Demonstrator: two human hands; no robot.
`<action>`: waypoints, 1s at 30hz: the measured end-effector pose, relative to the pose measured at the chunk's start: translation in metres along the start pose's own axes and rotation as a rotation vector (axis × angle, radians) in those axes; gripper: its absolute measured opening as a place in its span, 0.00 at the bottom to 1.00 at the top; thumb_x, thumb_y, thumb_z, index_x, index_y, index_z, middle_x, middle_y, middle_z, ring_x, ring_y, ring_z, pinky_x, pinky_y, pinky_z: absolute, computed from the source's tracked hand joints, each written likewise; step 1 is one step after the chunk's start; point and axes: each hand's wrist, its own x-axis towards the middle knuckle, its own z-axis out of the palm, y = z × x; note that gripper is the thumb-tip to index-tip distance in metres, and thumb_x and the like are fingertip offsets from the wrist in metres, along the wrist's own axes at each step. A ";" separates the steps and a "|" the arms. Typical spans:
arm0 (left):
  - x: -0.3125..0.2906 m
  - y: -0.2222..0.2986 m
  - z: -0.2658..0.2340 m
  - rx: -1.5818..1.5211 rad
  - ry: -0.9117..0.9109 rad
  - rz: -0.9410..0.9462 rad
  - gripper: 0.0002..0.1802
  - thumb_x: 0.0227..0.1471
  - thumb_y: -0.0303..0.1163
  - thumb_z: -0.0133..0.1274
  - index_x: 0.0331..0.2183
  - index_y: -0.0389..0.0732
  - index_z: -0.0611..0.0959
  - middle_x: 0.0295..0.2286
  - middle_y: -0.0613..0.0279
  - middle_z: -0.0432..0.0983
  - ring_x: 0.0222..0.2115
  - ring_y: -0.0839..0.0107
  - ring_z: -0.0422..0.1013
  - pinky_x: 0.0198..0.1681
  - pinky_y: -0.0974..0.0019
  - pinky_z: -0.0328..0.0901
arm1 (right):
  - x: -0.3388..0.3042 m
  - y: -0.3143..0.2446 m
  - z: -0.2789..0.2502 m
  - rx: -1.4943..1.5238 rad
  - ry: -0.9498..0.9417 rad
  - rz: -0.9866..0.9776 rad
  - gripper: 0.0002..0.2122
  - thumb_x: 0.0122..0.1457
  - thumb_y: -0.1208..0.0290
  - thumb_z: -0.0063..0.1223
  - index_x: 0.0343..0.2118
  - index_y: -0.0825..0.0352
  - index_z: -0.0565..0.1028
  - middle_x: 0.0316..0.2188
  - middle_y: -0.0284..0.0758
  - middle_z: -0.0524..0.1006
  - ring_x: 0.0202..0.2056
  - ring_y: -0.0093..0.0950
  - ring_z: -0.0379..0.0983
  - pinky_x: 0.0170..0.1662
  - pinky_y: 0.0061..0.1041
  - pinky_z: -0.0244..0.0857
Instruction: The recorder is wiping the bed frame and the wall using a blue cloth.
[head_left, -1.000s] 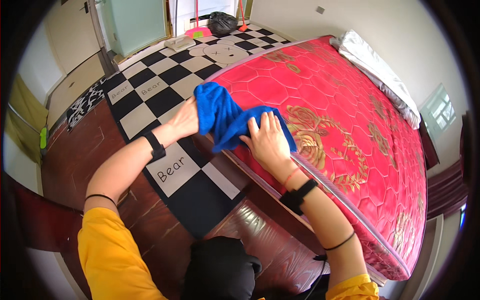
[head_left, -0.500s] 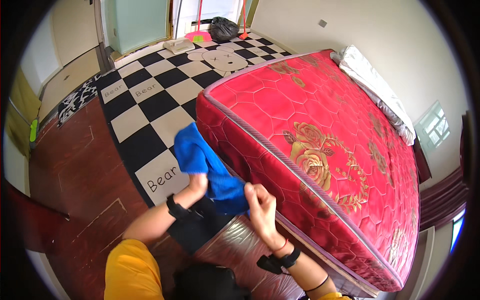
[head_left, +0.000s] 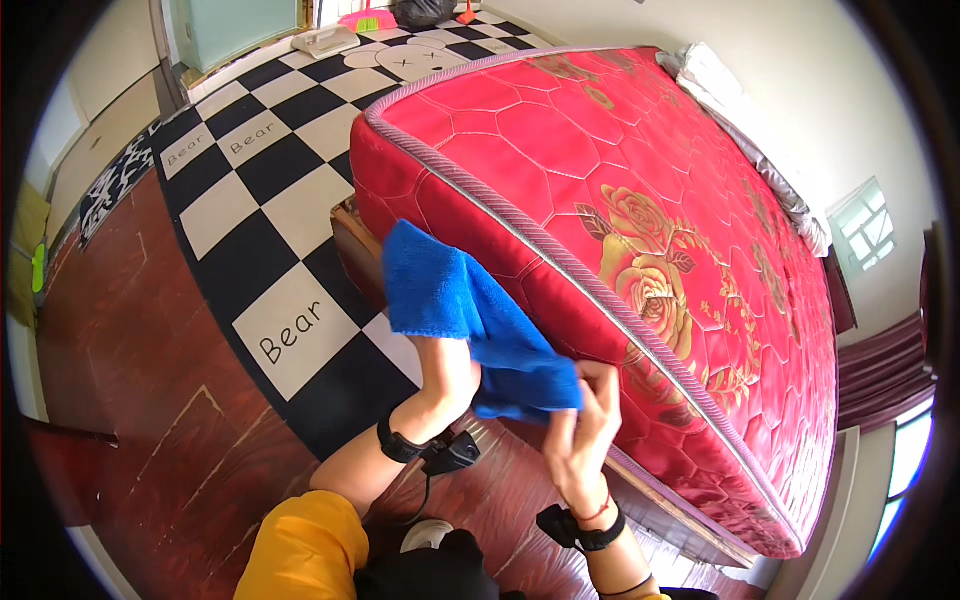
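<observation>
- Both hands and the soft, fuzzy blue cloth [head_left: 485,325] have come off the top corner of the red quilted mattress with gold roses [head_left: 560,150]; they're now lower, in front of its near long side.
- Cloth: slants down to the right between the hands, overlapping mattress side and brown wooden bed base [head_left: 358,245] in view; contact with either, can't tell.
- Left hand [head_left: 450,378]: under the cloth's upper part, which drapes over it; fingers hidden, so grip can't be told.
- Right hand [head_left: 585,430]: thumb and fingers at the cloth's lower right end, slightly apart, blurred; firm pinch or loose touch, can't tell.
- Around: black-and-white checkered mat [head_left: 245,265] left of the bed, reddish-brown wood-look floor [head_left: 130,370] beyond.
- Step, my read: arranging the cloth over the left hand.
- Next move calls for a sure right-hand hold on the loose end.
</observation>
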 end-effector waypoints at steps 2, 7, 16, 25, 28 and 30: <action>-0.001 -0.007 0.000 0.079 0.037 0.117 0.15 0.65 0.45 0.46 0.48 0.48 0.72 0.45 0.68 0.69 0.45 0.74 0.67 0.53 0.62 0.63 | -0.003 0.002 -0.008 0.101 0.054 0.126 0.13 0.63 0.70 0.41 0.30 0.73 0.75 0.28 0.43 0.70 0.24 0.36 0.68 0.32 0.31 0.65; 0.035 -0.007 -0.012 0.758 -0.169 0.324 0.18 0.62 0.33 0.50 0.49 0.33 0.77 0.50 0.52 0.74 0.51 0.60 0.70 0.56 0.56 0.61 | 0.018 -0.001 0.012 0.068 0.106 0.224 0.10 0.56 0.84 0.49 0.40 0.69 0.76 0.21 0.32 0.68 0.22 0.17 0.65 0.26 0.19 0.59; 0.090 -0.122 -0.048 1.135 -0.373 0.450 0.28 0.55 0.40 0.53 0.55 0.41 0.72 0.54 0.42 0.65 0.56 0.42 0.60 0.60 0.40 0.54 | -0.012 0.023 0.021 0.705 0.229 0.410 0.06 0.62 0.85 0.43 0.41 0.71 0.66 0.24 0.39 0.78 0.27 0.29 0.80 0.32 0.23 0.75; -0.136 -0.182 0.042 1.400 -1.109 0.564 0.29 0.50 0.47 0.54 0.53 0.47 0.74 0.50 0.49 0.66 0.54 0.44 0.60 0.57 0.43 0.58 | -0.094 0.082 -0.089 0.174 0.921 0.392 0.05 0.63 0.74 0.39 0.41 0.63 0.62 0.30 0.27 0.63 0.27 0.15 0.59 0.31 0.14 0.56; -0.163 -0.187 0.051 0.782 -1.193 0.840 0.26 0.45 0.45 0.58 0.47 0.49 0.77 0.46 0.55 0.70 0.46 0.54 0.67 0.46 0.49 0.65 | -0.137 0.106 -0.098 -0.019 0.887 0.387 0.07 0.65 0.72 0.38 0.43 0.65 0.61 0.33 0.31 0.63 0.32 0.20 0.59 0.38 0.20 0.56; -0.171 -0.200 0.034 0.763 -1.252 0.666 0.26 0.45 0.44 0.58 0.48 0.49 0.77 0.47 0.56 0.70 0.45 0.54 0.67 0.45 0.51 0.65 | -0.157 0.120 -0.100 -0.067 0.918 0.436 0.08 0.65 0.72 0.39 0.44 0.68 0.61 0.36 0.35 0.64 0.37 0.25 0.60 0.44 0.26 0.58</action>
